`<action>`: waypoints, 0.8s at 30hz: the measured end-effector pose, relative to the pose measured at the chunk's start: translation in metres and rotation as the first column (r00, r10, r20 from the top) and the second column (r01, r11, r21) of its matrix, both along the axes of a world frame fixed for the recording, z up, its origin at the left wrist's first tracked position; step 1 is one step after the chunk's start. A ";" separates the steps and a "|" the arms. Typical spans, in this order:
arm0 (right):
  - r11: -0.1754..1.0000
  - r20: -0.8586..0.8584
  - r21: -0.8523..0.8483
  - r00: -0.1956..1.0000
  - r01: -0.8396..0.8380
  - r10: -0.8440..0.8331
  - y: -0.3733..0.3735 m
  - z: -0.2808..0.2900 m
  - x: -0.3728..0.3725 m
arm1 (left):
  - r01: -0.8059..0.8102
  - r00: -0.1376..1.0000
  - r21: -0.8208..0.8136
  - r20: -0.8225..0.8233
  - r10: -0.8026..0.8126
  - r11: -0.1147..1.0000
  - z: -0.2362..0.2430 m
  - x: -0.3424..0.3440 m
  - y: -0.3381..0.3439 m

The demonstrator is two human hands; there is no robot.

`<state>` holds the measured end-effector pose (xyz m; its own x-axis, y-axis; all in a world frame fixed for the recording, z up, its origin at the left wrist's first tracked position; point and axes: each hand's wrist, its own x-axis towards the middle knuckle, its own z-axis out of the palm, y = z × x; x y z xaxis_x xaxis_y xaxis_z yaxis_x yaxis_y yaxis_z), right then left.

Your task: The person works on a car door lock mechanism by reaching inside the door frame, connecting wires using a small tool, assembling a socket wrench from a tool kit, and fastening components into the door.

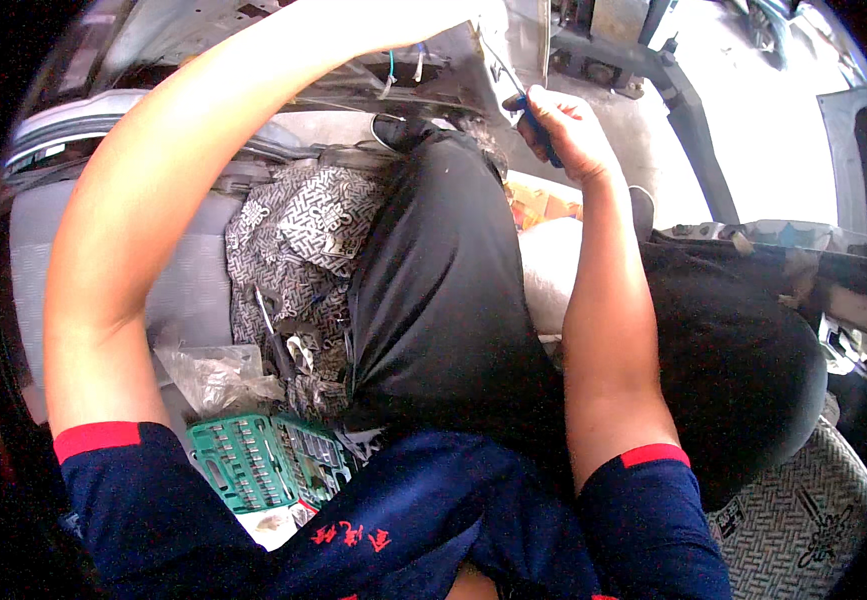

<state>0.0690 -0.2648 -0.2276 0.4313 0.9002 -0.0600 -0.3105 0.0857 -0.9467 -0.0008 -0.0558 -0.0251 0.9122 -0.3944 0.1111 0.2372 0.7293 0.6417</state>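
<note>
As the head view shows, one slim screwdriver-like tool (537, 130), dark blue handle, lies near the upper edge, ahead of the black-trousered legs (448, 290). Right hand (573, 132): fingers wrapped around the handle, clamped on it. Long axis: slanting from the right fist up and leftward, the thin shaft ending near the left hand (488, 15). Nearer hand: the right, at the handle; the left is by the far end, too washed out by glare to tell whether its fingers are apart or together. Also listed: patterned cloth (323, 215), left of the legs; clear plastic bag (215, 376), just above the upper edge of an open green socket case (216, 472), beside the left sleeve (153, 500).
</note>
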 end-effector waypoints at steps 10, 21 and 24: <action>1.000 0.052 -0.002 0.999 0.000 0.000 0.007 -0.018 0.010 | -0.652 0.741 0.678 0.473 -0.477 -0.340 0.000 0.002 -0.003; 0.999 0.017 0.039 1.000 -0.012 0.011 0.011 -0.019 0.007 | -0.907 0.415 -0.049 0.055 -0.908 -0.417 0.023 0.006 -0.022; 1.000 0.032 0.004 0.999 0.017 -0.017 0.009 -0.010 0.000 | -0.906 0.419 -0.045 0.057 -0.906 -0.422 0.023 0.007 -0.024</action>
